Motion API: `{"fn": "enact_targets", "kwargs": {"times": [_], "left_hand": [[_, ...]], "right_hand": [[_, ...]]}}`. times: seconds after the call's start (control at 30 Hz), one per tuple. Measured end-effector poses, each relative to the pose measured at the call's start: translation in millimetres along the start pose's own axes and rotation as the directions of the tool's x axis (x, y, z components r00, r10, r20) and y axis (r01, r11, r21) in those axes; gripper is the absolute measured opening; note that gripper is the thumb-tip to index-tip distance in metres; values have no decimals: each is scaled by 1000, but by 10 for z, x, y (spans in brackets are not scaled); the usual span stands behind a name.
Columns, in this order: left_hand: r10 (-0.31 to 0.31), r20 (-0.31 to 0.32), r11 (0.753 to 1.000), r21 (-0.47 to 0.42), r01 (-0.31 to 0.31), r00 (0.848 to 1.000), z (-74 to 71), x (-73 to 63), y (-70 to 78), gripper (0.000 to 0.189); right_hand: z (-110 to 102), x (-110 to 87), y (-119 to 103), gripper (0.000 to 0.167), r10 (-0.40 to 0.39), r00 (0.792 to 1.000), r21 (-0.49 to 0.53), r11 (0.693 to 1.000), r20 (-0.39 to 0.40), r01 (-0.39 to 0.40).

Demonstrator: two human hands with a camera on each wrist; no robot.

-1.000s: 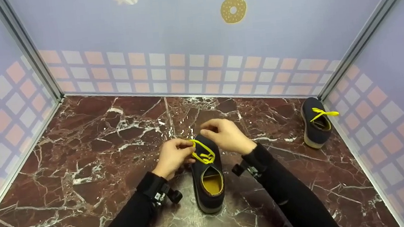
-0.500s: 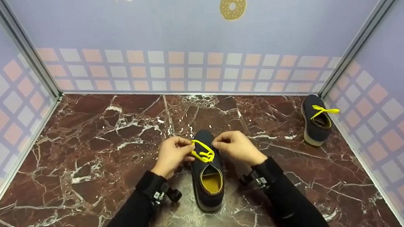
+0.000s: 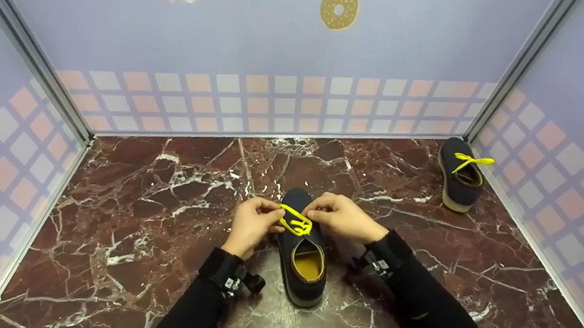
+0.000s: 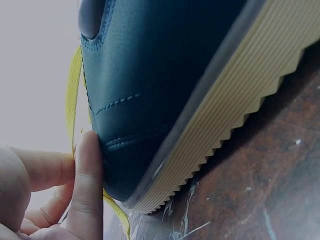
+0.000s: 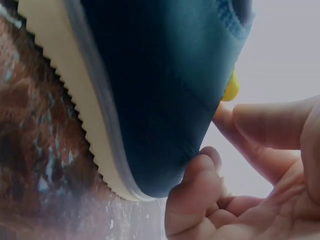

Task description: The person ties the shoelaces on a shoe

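A dark navy shoe (image 3: 306, 286) with a mustard lining stands in front of me, toe pointing away. Its yellow shoelace (image 3: 300, 227) runs across the tongue. My left hand (image 3: 252, 224) pinches the lace between thumb and finger at the shoe's left side. In the left wrist view, the lace (image 4: 73, 95) stretches down to those fingertips, and a loose piece hangs below. My right hand (image 3: 342, 217) is on the other side, thumb and index tips right beside the lace (image 5: 231, 87), other fingers curled against the toe. Whether it grips the lace I cannot tell.
A matching shoe (image 3: 462, 179) with a yellow bow stands in the far right corner. Patterned wall panels (image 3: 258, 38) enclose the reddish marbled floor (image 3: 132, 227) at the back and both sides. Small white flecks lie beyond the near shoe.
My right hand has come back from over the toe to the shoe's right side, close to the lace. The left hand keeps its pinch in nearly the same spot.
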State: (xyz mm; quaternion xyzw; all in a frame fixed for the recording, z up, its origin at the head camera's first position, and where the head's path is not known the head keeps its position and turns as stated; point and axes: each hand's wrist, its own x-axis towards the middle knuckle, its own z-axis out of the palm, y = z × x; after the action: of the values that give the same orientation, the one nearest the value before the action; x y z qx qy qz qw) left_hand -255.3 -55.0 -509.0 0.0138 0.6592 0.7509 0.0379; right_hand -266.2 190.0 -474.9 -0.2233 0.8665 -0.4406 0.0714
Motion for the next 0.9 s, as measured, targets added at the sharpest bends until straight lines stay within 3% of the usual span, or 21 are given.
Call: {"fn": "enact_targets", "kwargs": {"times": [0.4,0.9], "left_hand": [[-8,13,1000,16,8,1000,-28,-8,22,11],[-21,29,1000,22,20,999,-43,-23,56,17]], "right_hand": [[59,-14,-37,11,-38,999,5,999,14,38],[66,-20,-34,13,-17,1000,19,1000,1,17]]}}
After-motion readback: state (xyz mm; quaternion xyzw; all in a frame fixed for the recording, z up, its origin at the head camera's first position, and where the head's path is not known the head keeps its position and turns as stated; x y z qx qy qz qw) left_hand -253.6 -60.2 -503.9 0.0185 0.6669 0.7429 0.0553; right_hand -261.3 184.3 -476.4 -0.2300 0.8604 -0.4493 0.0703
